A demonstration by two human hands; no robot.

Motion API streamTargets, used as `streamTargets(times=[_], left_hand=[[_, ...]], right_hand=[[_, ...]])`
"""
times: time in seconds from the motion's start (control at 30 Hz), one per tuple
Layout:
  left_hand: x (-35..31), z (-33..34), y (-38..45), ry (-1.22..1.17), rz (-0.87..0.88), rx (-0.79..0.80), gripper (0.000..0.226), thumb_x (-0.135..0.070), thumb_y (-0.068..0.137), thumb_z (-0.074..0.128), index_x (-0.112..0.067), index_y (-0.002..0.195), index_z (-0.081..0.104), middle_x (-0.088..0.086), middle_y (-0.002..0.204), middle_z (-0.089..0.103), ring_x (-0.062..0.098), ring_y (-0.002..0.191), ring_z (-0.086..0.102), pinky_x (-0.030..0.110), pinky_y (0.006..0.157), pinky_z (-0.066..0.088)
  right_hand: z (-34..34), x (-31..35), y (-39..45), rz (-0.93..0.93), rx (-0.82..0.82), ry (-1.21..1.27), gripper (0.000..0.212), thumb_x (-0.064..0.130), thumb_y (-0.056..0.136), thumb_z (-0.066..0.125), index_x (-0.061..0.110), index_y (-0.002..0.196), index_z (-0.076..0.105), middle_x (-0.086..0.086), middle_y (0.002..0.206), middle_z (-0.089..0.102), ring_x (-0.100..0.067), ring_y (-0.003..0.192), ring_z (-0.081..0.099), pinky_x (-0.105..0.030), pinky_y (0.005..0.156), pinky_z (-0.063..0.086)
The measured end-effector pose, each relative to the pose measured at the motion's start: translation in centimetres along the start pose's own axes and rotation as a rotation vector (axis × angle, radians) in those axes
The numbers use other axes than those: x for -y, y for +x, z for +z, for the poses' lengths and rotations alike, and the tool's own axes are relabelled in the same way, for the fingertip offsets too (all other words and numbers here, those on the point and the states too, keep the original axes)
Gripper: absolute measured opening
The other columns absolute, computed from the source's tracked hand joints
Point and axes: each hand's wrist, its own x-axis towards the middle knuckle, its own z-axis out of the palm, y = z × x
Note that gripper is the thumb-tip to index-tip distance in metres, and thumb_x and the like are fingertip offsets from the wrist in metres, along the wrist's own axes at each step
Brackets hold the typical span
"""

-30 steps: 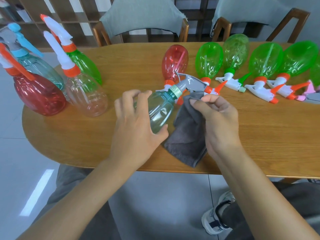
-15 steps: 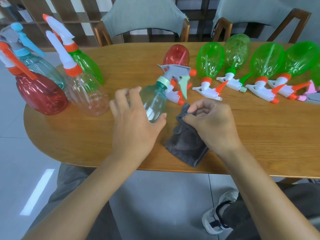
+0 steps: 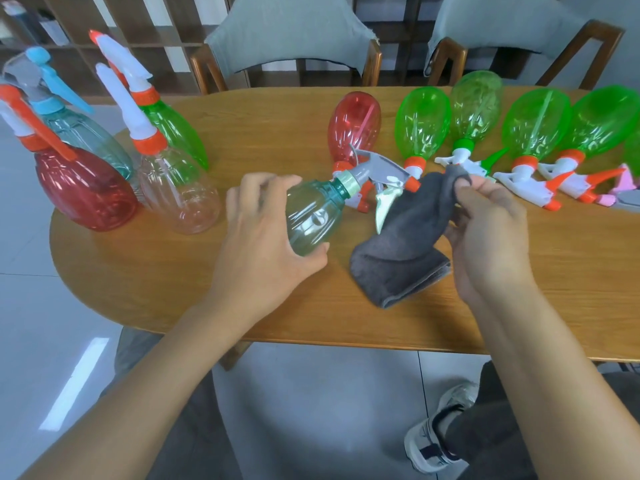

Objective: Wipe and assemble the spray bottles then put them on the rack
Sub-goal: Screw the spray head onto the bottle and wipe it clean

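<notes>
My left hand (image 3: 263, 244) grips a pale teal spray bottle (image 3: 311, 216) by its base, tilted with its grey trigger head (image 3: 379, 174) pointing right. My right hand (image 3: 485, 223) pinches the top of a dark grey cloth (image 3: 405, 244), which hangs down onto the table just right of the trigger head. Lying in a row at the back are a red bottle (image 3: 355, 126) and several green bottles (image 3: 424, 123), heads toward me. Several assembled bottles stand upright at the left: a red one (image 3: 83, 188), a clear one (image 3: 180, 192), a teal one (image 3: 86, 140) and a green one (image 3: 176, 133).
The wooden table (image 3: 173, 285) has a rounded left end and its front edge runs close to my arms. Two chairs (image 3: 291, 39) stand behind it, with shelving behind them. A pink trigger part (image 3: 623, 192) lies at the far right. My shoe (image 3: 440, 441) shows below.
The teal bottle stood more upright half a second ago and has tipped back down to the right. My right hand lifted the cloth from the table up beside the trigger head.
</notes>
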Motion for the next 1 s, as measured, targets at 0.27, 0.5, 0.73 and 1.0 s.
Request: streamTargets(times=[0.27,0.5,0.73,1.0], left_hand=[[1.2,-0.7,0.7,0.005,0.193,0.113,0.083,-0.037,0.070,0.087,-0.024,0.143,0.050,-0.005,0.134,0.039,0.015,0.127,0.036,0.023,0.102,0.030],[1.8,-0.7,0.8,0.043,0.337,0.129,0.083,-0.036,0.070,0.088,-0.022,0.143,0.051,-0.004,0.136,0.040,0.013,0.127,0.038,0.022,0.102,0.034],[1.3,-0.1,0.7,0.095,0.377,0.100,0.079,-0.034,0.069,0.087,-0.017,0.139,0.054,0.000,0.134,0.044,0.019,0.124,0.042,0.020,0.105,0.030],[1.0,-0.2,1.0,0.042,0.274,0.103,0.079,-0.040,0.068,0.086,-0.026,0.138,0.053,-0.007,0.132,0.041,0.013,0.124,0.039,0.023,0.098,0.033]], right_hand=[[-0.4,1.7,-0.5,-0.168,0.236,-0.032,0.013,0.003,0.102,0.049,0.012,0.103,0.058,-0.005,0.088,0.064,-0.019,0.078,0.059,-0.029,0.069,0.048],[0.6,1.4,-2.1,-0.334,0.460,-0.473,0.025,-0.002,0.093,0.069,0.022,0.093,0.068,-0.002,0.081,0.074,-0.008,0.066,0.066,-0.019,0.061,0.046],[0.2,1.9,-1.8,-0.255,0.390,-0.591,0.018,0.007,0.092,0.073,0.022,0.093,0.063,-0.004,0.089,0.073,-0.033,0.079,0.073,-0.035,0.062,0.052],[0.4,1.2,-1.6,-0.240,0.323,-0.535,0.019,0.010,0.093,0.074,0.016,0.103,0.059,0.003,0.083,0.073,-0.016,0.073,0.072,-0.026,0.059,0.053]])
